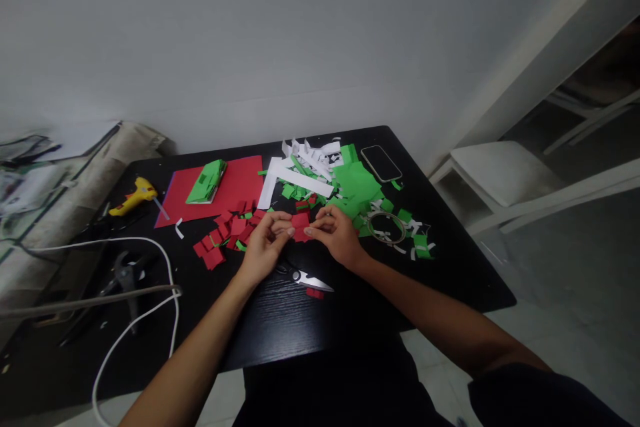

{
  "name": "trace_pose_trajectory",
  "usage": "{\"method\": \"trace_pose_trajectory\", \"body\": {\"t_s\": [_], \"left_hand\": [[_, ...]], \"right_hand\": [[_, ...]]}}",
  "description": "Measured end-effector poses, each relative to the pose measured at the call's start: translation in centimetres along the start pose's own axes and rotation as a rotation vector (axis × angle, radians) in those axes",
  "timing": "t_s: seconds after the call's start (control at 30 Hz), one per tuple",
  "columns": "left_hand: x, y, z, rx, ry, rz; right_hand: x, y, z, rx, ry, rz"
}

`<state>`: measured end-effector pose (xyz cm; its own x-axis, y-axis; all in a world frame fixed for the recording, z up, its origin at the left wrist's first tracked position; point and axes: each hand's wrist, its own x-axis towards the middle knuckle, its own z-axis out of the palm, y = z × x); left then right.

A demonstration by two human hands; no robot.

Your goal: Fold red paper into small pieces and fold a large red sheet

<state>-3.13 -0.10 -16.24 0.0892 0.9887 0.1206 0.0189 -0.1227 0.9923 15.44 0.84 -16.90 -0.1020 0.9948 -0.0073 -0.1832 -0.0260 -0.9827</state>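
Note:
Both hands meet over the middle of the black table (280, 320). My left hand (265, 243) and my right hand (336, 232) pinch the two ends of a small red paper piece (301, 225), held just above the tabletop. Several small red paper squares (223, 237) lie scattered to the left of my left hand. Scissors (305, 277) rest on the table right below my hands, blades pointing right, with a red scrap beside the tip.
A red sheet (240, 188) carrying a stack of green paper (207, 181) lies at the back left, next to a yellow glue gun (134, 196). White strips (300, 177), green scraps (357, 187), a tape ring (387, 227) and a phone (381, 163) sit behind. A white cable (165, 273) loops left.

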Motion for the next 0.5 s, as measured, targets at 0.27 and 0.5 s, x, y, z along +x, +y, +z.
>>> {"method": "trace_pose_trajectory", "body": {"t_s": [0.27,0.5], "left_hand": [[0.05,0.15,-0.19,0.041,0.01,-0.002],[0.07,-0.05,0.27,0.014,-0.006,-0.046]], "right_hand": [[0.35,0.28,-0.23,0.009,0.028,0.006],[0.35,0.47,-0.18,0.019,-0.063,-0.024]]}}
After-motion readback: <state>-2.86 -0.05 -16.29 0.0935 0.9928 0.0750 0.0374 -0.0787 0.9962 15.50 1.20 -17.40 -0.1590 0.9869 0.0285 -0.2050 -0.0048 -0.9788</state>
